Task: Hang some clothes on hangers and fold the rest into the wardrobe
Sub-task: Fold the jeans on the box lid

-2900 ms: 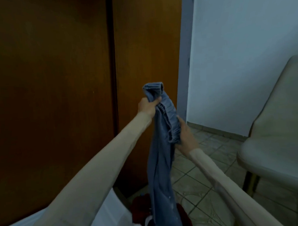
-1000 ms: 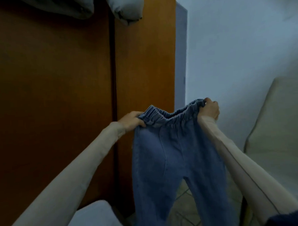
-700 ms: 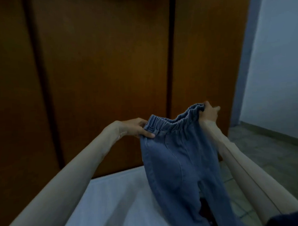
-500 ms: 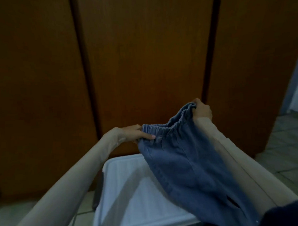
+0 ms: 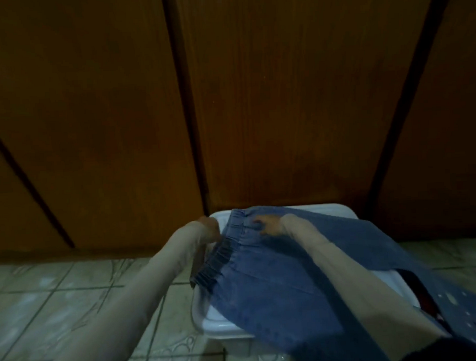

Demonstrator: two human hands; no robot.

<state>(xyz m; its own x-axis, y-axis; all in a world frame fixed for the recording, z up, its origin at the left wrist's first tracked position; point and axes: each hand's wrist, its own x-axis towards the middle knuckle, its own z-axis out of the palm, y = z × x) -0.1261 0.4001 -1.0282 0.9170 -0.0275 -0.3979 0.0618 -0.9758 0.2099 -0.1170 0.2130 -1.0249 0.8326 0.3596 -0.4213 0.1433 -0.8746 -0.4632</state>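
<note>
Blue pants (image 5: 276,277) flat on a white box lid (image 5: 218,321), left hand (image 5: 209,232) holding the waistband, right hand (image 5: 267,228) open on top.

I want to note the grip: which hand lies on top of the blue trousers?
The right hand lies on the blue trousers; the left hand is at their waistband edge.

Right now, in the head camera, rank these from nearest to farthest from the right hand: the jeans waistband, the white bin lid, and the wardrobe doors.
1. Jeans waistband: the right hand rests on the jeans right by it, on its left.
2. White bin lid: under the jeans, bare rim just beyond and left.
3. Wardrobe doors: behind the lid, farthest.
</note>
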